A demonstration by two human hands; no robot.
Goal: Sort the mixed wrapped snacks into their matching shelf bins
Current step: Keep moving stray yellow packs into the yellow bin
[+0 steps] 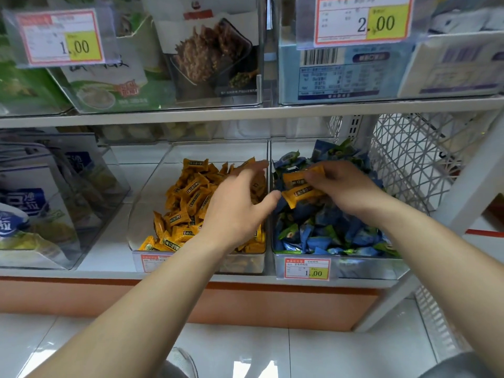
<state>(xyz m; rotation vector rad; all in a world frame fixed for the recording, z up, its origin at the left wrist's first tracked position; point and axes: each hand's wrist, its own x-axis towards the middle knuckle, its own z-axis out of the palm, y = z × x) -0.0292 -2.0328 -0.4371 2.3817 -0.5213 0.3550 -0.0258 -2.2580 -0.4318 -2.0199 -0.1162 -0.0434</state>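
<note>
Two orange-wrapped snacks (302, 178) are sitting in the wrong place, on top of the blue-wrapped snacks (321, 230) in the blue bin (368, 269). The right hand (345, 186) is curling its fingers round the upper one. The lower one is lying just under the thumb, and I cannot tell whether it is gripped or only resting on the pile. The left hand (240, 205) is hovering over the orange bin (146, 205) with fingers spread and nothing in them, its thumb reaching toward the wall between the two bins.

Judging by this, the step in hand is pulling stray orange pieces out of the blue stock. The next move calls for a short carry leftward — lifting the wrappers high enough to clear the shared clear wall, then dropping them among their own kind or passing them to the waiting palm.

Room is looking modest. The upper shelf (245, 113) is closing off the space above, so any lift is staying low. The wire mesh panel (409, 159) is hemming in the right side, while both bins are standing open-topped with free space toward the person. A price tag (306, 268) is hanging on the front lip — worth avoiding with a forearm.
</note>
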